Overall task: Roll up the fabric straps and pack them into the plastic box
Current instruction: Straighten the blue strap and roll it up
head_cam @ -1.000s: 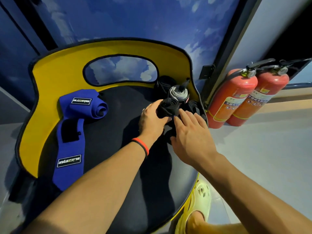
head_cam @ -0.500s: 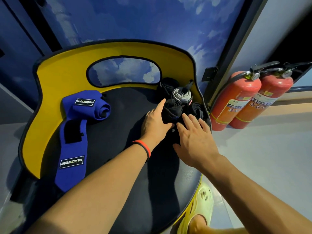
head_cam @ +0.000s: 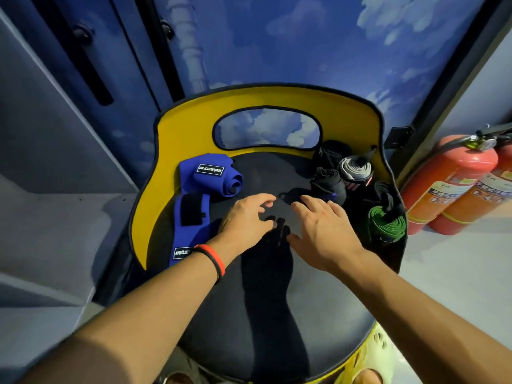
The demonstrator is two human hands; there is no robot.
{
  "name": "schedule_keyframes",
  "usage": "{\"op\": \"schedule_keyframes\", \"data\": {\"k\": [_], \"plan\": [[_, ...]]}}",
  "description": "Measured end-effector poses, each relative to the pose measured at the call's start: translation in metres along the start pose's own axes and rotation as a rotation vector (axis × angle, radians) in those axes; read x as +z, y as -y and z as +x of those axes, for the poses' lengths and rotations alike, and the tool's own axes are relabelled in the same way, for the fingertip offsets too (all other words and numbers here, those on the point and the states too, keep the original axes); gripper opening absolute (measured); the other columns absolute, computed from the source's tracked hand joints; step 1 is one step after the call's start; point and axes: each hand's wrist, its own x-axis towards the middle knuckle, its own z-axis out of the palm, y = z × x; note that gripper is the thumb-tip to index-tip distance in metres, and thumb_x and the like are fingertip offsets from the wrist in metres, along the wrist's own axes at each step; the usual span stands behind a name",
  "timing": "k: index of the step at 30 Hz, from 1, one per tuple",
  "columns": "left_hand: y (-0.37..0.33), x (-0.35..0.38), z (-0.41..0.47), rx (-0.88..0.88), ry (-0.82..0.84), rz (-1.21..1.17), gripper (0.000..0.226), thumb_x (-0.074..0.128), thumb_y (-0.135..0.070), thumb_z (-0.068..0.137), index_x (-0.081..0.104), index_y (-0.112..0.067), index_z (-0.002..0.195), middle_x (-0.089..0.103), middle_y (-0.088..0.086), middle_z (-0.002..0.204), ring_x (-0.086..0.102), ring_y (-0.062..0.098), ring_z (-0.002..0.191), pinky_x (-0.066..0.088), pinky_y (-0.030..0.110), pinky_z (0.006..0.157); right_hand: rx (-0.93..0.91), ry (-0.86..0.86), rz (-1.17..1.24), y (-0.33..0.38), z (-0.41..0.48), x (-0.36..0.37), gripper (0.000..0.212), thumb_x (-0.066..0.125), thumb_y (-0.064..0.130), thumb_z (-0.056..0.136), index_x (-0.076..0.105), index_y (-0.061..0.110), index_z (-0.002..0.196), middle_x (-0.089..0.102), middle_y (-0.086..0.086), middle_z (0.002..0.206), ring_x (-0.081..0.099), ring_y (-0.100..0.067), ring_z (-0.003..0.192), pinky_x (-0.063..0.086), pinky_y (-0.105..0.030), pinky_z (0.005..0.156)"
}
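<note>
Several rolled straps stand on end at the right of the black seat: a black roll, a grey-and-white roll, a green roll and a dark one behind. They seem to sit in a clear box whose walls I cannot make out. A blue strap lies flat on the left, with a rolled blue strap at its far end. My left hand and my right hand hover over the seat, fingers spread, holding nothing.
The seat belongs to a chair with a yellow backrest that has an oval cut-out. Two red fire extinguishers stand on the floor to the right. A blue cloud-printed wall is behind. Yellow clogs show below the seat's edge.
My left hand has let go of the black roll, which now stands among the others. Both hands have pulled back toward the middle of the seat. The view has tilted, so the green roll shows.
</note>
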Motion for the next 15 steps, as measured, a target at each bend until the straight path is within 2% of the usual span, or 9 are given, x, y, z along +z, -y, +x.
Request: {"op": "schedule_keyframes", "data": {"k": [4,9,12,15], "plan": [[0.026,-0.045,-0.019,-0.05,0.062,0.059,0.052,0.084,-0.022,0.081,0.065,-0.032,0.129,0.068,-0.015,0.121,0.062,0.006,0.108,0.054,0.032,0.096,-0.027,0.045,-0.008,0.021,0.008,0.004,0.064,0.056,0.048,0.096,0.038,0.019,0.15,0.036,-0.004,0.158,0.033,-0.024,0.146,0.023,-0.042,0.12],[0.06,-0.085,-0.035,-0.139,-0.014,0.192,0.05,0.082,-0.029,0.083,0.064,-0.027,0.13,0.063,-0.006,0.129,0.06,0.015,0.115,0.052,0.036,0.099,-0.044,0.094,0.068,0.046,0.018,0.009,0.06,0.059,0.044,0.094,0.043,0.017,0.146,0.046,-0.005,0.149,0.043,-0.026,0.139,0.04,-0.041,0.109],[0.082,-0.09,-0.04,-0.217,-0.052,0.288,0.057,0.082,-0.032,0.083,0.061,-0.025,0.135,0.051,-0.001,0.142,0.052,0.021,0.126,0.046,0.035,0.106,-0.08,0.135,0.109,0.062,0.022,0.015,0.06,0.06,0.042,0.094,0.043,0.017,0.146,0.046,-0.005,0.15,0.043,-0.027,0.138,0.043,-0.043,0.108],[0.096,-0.088,-0.047,-0.365,-0.04,0.316,0.069,0.08,-0.036,0.085,0.049,-0.033,0.146,0.021,0.0,0.162,0.035,0.028,0.143,0.04,0.043,0.114,-0.126,0.199,0.136,0.072,0.026,0.02,0.07,0.061,0.04,0.096,0.032,0.019,0.156,0.035,-0.004,0.16,0.037,-0.026,0.145,0.041,-0.044,0.113]]}}
